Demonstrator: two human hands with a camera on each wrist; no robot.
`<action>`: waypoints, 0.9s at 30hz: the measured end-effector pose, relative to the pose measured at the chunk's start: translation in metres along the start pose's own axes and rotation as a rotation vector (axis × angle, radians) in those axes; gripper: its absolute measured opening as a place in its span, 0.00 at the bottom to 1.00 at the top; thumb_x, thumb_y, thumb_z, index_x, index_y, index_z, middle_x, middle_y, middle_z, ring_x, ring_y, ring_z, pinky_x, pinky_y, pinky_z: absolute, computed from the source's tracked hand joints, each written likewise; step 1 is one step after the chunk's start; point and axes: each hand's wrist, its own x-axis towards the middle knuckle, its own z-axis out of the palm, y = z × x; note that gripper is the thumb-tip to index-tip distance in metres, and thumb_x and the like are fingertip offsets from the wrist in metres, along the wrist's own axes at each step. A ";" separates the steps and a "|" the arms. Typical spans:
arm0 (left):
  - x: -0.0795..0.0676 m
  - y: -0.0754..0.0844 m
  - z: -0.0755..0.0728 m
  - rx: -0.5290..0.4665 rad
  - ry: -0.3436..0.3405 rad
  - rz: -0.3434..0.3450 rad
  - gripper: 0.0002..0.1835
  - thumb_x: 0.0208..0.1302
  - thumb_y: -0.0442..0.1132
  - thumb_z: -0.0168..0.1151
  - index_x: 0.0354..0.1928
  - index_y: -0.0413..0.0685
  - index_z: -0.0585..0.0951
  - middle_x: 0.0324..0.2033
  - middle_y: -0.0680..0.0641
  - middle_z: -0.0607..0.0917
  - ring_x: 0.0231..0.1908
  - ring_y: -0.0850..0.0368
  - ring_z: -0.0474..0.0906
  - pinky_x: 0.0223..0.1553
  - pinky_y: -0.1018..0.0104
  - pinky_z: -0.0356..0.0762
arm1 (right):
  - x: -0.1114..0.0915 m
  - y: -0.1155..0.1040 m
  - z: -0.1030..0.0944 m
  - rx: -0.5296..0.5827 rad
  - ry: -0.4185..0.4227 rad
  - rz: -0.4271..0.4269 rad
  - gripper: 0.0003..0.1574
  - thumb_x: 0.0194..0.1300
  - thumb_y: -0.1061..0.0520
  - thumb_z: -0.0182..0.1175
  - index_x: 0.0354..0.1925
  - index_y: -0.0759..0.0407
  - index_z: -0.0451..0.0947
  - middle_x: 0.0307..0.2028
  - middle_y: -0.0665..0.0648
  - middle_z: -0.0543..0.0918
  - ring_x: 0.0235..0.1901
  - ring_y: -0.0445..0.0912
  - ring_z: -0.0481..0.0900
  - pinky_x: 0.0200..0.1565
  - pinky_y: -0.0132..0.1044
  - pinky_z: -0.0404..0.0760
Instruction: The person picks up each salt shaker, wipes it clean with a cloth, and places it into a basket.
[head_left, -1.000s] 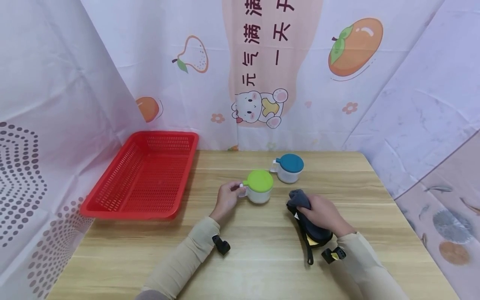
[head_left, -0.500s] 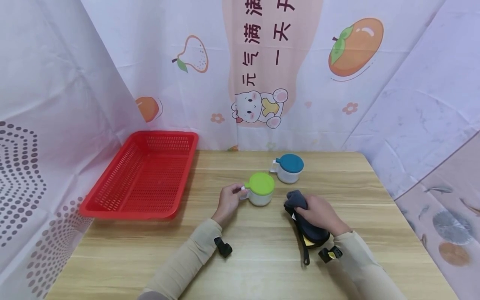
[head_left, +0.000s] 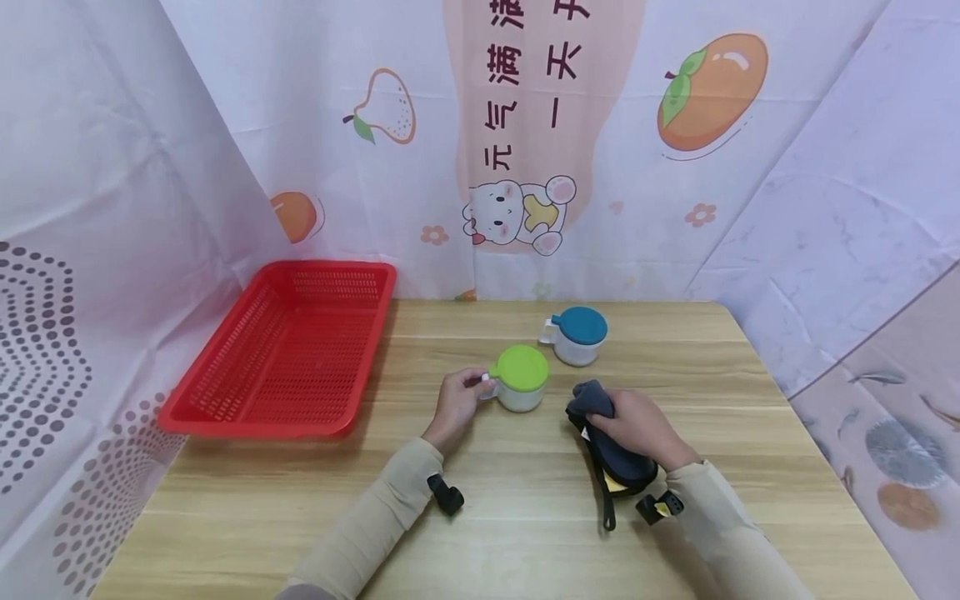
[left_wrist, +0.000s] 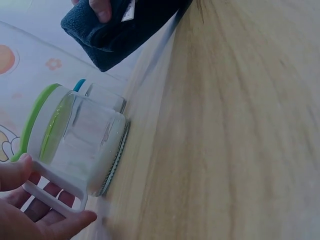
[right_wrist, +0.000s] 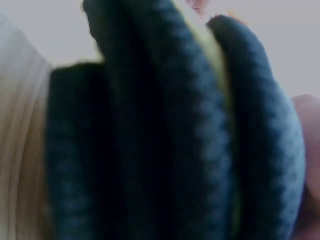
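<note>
My left hand (head_left: 456,404) pinches the white handle of a clear seasoning jar (left_wrist: 80,140) with a green lid (head_left: 522,368). In the left wrist view the thumb lies on top of the handle and fingers come up beneath it. A second seasoning jar (head_left: 576,353) with a blue lid stands just behind, to the right. My right hand (head_left: 637,425) grips a dark blue folded cloth (head_left: 621,450) with yellow between its layers, a white tag and a hanging loop. Close up and blurred, the cloth's thick folds (right_wrist: 195,125) fill most of the right wrist view.
A red perforated plastic basket (head_left: 363,358) stands at the left, partly over the table's left edge. Printed curtains (head_left: 420,183) hang behind and along both sides of the wooden table (head_left: 510,517).
The green-lidded jar, held by my left hand, has shifted slightly toward me and to the right. My right hand has drifted a little left with the cloth.
</note>
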 end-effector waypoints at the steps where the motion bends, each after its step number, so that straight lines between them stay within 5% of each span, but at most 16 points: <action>1: 0.000 0.001 0.000 0.013 0.003 0.006 0.12 0.61 0.33 0.66 0.47 0.37 0.84 0.42 0.40 0.85 0.41 0.57 0.78 0.43 0.67 0.80 | 0.000 0.000 0.000 0.003 0.001 0.000 0.15 0.62 0.52 0.63 0.41 0.63 0.81 0.34 0.58 0.85 0.29 0.45 0.76 0.34 0.41 0.77; 14: 0.000 0.004 -0.001 0.081 -0.018 -0.021 0.13 0.60 0.36 0.68 0.45 0.40 0.84 0.41 0.43 0.85 0.43 0.55 0.78 0.42 0.68 0.77 | -0.001 -0.002 -0.002 0.007 0.011 0.001 0.16 0.62 0.53 0.63 0.42 0.64 0.82 0.34 0.58 0.85 0.28 0.45 0.76 0.34 0.40 0.77; 21: -0.004 0.006 -0.001 0.115 -0.017 0.026 0.15 0.60 0.36 0.67 0.48 0.39 0.83 0.43 0.42 0.86 0.46 0.53 0.79 0.47 0.65 0.79 | 0.001 -0.005 -0.002 0.020 0.000 -0.001 0.16 0.63 0.52 0.63 0.42 0.63 0.82 0.34 0.58 0.85 0.28 0.45 0.76 0.34 0.41 0.78; 27: -0.006 0.008 -0.001 0.141 -0.011 0.056 0.12 0.58 0.36 0.68 0.43 0.37 0.85 0.37 0.44 0.86 0.39 0.56 0.79 0.39 0.70 0.78 | 0.003 -0.010 -0.003 0.024 -0.008 -0.011 0.14 0.63 0.50 0.63 0.38 0.61 0.82 0.29 0.55 0.83 0.26 0.43 0.74 0.30 0.36 0.74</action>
